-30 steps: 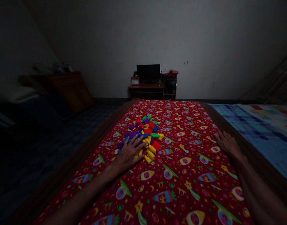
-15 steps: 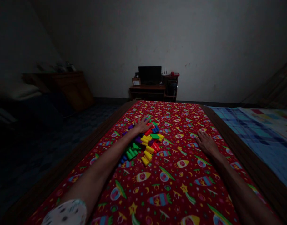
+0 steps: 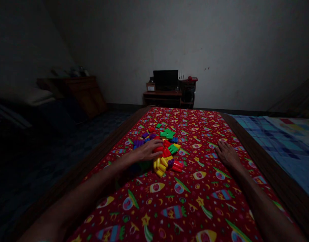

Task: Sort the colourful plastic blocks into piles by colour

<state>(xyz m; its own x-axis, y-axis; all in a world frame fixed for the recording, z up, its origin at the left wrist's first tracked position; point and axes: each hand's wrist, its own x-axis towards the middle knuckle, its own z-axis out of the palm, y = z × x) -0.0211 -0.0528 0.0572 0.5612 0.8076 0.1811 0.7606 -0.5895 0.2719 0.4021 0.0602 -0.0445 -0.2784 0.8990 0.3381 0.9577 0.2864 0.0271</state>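
Note:
A heap of toy building blocks lies on the red patterned cloth (image 3: pixel 179 201). My left hand (image 3: pixel 148 150) rests over the heap's near left part, its fingers stretched out and apart, beside red blocks (image 3: pixel 166 152). Whether the fingertips press on a block I cannot make out. Yellow blocks (image 3: pixel 160 167) lie just right of and below the hand, and green blocks (image 3: pixel 167 134) lie beyond it. Purple blocks (image 3: pixel 138 144) sit to its left; the hand and forearm hide some pieces. My right hand (image 3: pixel 228 153) lies flat on the cloth, well right of the heap, holding nothing.
The cloth covers a long table with brown edges (image 3: pixel 268 178). Against the far wall stands a desk (image 3: pixel 162 94) with a black monitor (image 3: pixel 166 80). A wooden cabinet (image 3: pixel 81 95) is at the left, and a blue checked sheet (image 3: pixel 258 134) spreads at the right.
My left hand has drawn back toward me across the heap, and some blocks have shifted under it. My right hand keeps its place on the cloth. The view has turned slightly left.

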